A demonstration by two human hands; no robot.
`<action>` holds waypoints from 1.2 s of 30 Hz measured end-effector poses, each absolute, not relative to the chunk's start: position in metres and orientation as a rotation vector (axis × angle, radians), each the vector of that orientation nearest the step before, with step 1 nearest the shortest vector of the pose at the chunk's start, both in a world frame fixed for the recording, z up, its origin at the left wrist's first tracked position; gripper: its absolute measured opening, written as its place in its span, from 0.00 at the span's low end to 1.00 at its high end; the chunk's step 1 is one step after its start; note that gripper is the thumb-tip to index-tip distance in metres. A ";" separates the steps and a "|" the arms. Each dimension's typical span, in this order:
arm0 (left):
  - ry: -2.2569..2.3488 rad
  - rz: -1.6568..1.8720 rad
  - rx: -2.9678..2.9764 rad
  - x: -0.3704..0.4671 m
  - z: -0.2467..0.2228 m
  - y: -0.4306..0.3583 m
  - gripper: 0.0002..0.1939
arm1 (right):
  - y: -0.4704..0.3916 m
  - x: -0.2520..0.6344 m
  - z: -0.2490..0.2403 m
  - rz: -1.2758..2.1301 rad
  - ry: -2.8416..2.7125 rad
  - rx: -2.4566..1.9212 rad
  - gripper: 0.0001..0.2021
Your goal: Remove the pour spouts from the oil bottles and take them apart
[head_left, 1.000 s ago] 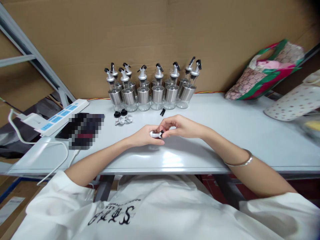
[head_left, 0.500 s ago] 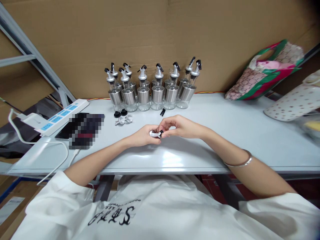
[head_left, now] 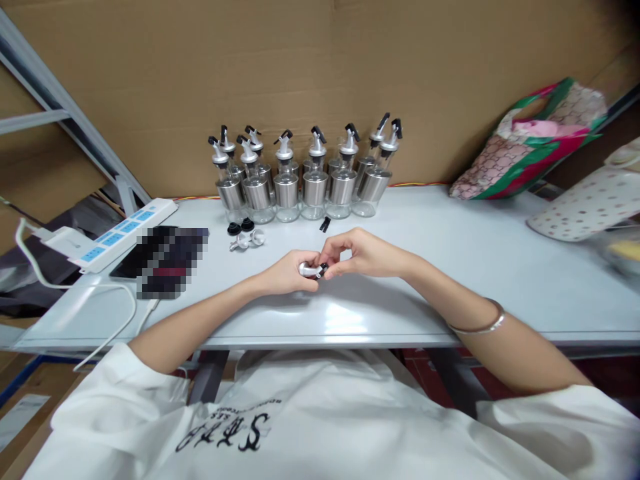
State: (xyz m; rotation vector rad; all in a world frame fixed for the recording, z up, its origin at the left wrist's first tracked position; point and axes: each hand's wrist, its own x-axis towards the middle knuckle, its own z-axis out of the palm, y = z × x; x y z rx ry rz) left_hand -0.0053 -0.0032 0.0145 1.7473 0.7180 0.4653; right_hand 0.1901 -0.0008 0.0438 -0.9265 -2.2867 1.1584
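Note:
My left hand (head_left: 289, 272) is closed round a silver pour spout (head_left: 307, 269), its nozzle end pointing right. At that end sits a small black flip cap (head_left: 323, 268), pinched by the fingertips of my right hand (head_left: 356, 252). The fingers partly cover the cap. Beyond my hands, two more black flip caps (head_left: 325, 224) lie on the table. To the left are two loose silver spouts (head_left: 249, 239) and two black rubber stoppers (head_left: 241, 226). Behind these stand several glass-and-steel oil bottles (head_left: 287, 190), many topped with silver spouts and black caps.
A white power strip (head_left: 127, 233) with a plugged-in charger and a blurred-out dark device (head_left: 167, 263) lie at the left of the grey table (head_left: 450, 267). At the right are a patterned bag (head_left: 520, 153) and a white spotted container (head_left: 585, 203). A cardboard wall rises behind.
Both hands stay almost in place. The right fingertips have shifted slightly at the black cap on the spout.

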 end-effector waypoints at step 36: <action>0.766 0.723 1.493 -0.003 0.007 0.002 0.20 | 0.004 0.194 0.046 0.923 -2.202 -0.898 0.12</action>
